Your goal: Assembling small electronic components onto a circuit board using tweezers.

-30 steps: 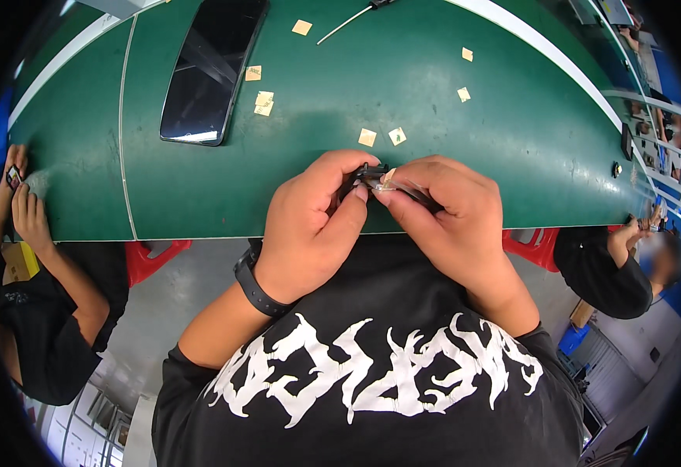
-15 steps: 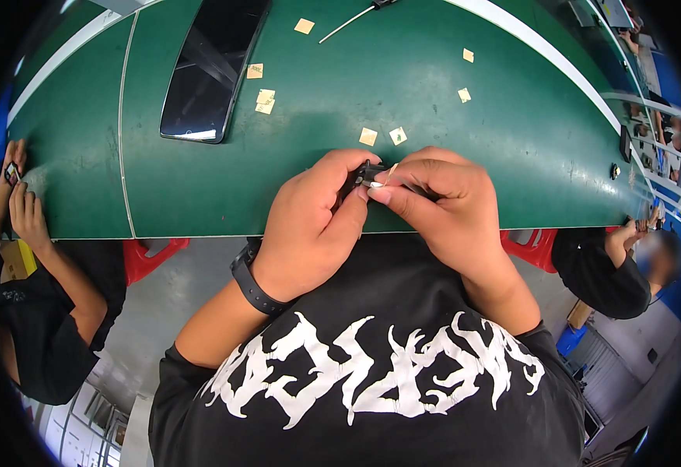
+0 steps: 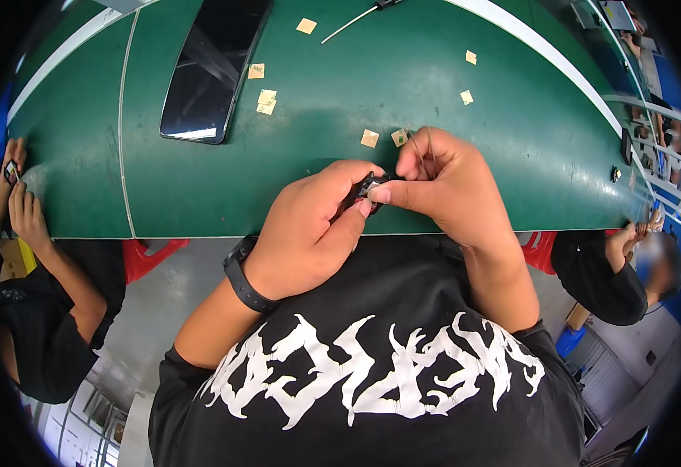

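Observation:
My left hand (image 3: 309, 226) is closed round a small black device (image 3: 369, 184), gripping it between thumb and fingers just above the table's near edge. Something white and a bit of red show on its upturned side; the rest is covered by my fingers. The thumb of my right hand (image 3: 457, 183) touches the device's right side. Its other fingers are curled, with a thin, bent, tan-grey strip (image 3: 431, 143) among them, too fine to name. Just beyond my hands, small square paper pieces (image 3: 369, 138) lie on the green table (image 3: 340, 93).
A large black phone (image 3: 210, 78) lies at the left, with paper squares (image 3: 266, 101) beside it. Farther back is a screwdriver (image 3: 356, 23). A small dark part (image 3: 616, 173) sits at the right end. Co-workers sit at both sides; one hand (image 3: 29, 214) rests on the table's left.
My right hand has drawn its fingers up and away from the device, while its thumb stays on it. The device is tilted, showing more of its face. The thin strip now stands among the raised fingers.

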Tool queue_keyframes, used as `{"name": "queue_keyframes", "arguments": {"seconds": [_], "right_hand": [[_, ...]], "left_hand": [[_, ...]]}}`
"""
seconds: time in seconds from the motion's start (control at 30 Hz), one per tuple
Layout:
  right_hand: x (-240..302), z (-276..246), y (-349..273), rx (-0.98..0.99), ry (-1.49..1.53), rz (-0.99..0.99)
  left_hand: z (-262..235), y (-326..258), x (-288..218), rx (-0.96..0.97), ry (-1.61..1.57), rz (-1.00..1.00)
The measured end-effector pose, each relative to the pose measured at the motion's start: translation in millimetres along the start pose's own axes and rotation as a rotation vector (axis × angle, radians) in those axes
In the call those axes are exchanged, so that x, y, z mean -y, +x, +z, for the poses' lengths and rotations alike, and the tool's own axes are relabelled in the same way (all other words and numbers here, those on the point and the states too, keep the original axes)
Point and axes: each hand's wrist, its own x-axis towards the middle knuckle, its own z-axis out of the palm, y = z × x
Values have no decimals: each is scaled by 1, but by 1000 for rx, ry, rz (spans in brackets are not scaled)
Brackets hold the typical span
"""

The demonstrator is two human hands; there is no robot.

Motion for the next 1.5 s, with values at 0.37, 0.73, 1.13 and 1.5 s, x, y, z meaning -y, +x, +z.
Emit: {"name": "queue_keyframes", "arguments": {"seconds": [0.37, 0.73, 1.13, 1.5], "right_hand": [[7, -5, 12, 204, -76, 52], [6, -4, 4, 243, 256, 221], [1, -4, -10, 330, 485, 318], [-3, -1, -12, 288, 410, 262]], "left_hand": [[-1, 0, -2, 16, -55, 6], [12, -2, -3, -187, -289, -30], [8, -3, -13, -174, -293, -155], [8, -2, -14, -164, -229, -160]]}}
